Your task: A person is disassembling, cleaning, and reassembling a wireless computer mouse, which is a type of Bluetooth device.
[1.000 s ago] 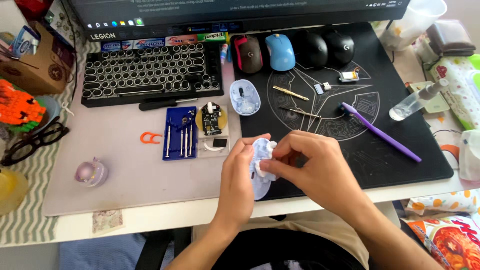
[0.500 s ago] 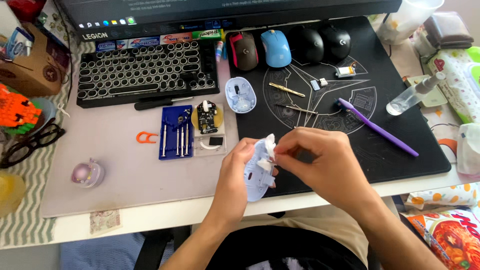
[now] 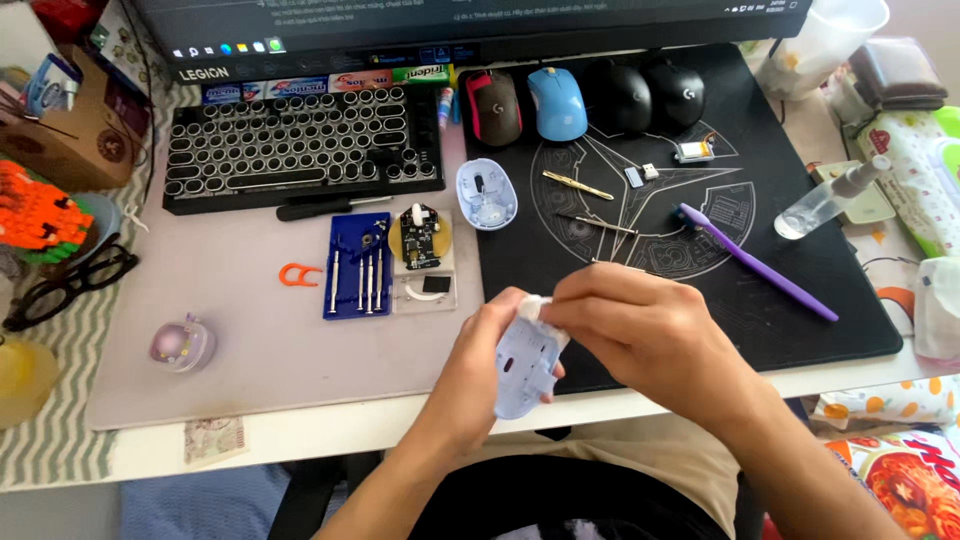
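My left hand (image 3: pixel 478 352) holds a pale blue mouse shell (image 3: pixel 524 362) upright over the desk's front edge, its underside turned toward me. My right hand (image 3: pixel 640 325) presses a small white wipe (image 3: pixel 533 305) against the shell's top end with pinched fingers. A second pale blue mouse part (image 3: pixel 486 193) lies open on the desk behind, next to a round circuit board (image 3: pixel 420 237) on a clear tray and a blue screwdriver set (image 3: pixel 357 266).
A black mat (image 3: pixel 760 230) carries a purple toothbrush (image 3: pixel 752 260), tweezers (image 3: pixel 577 185), small parts, a spray bottle (image 3: pixel 826 198) and four mice at the back. A black keyboard (image 3: pixel 300 145), an orange tool (image 3: pixel 298 273), glasses (image 3: pixel 70 284) and a wet-wipe pack (image 3: pixel 925 150) lie around.
The mouse shell has tilted more upright and dropped a little toward me. My right hand's fingers have slid to its top end with the wipe.
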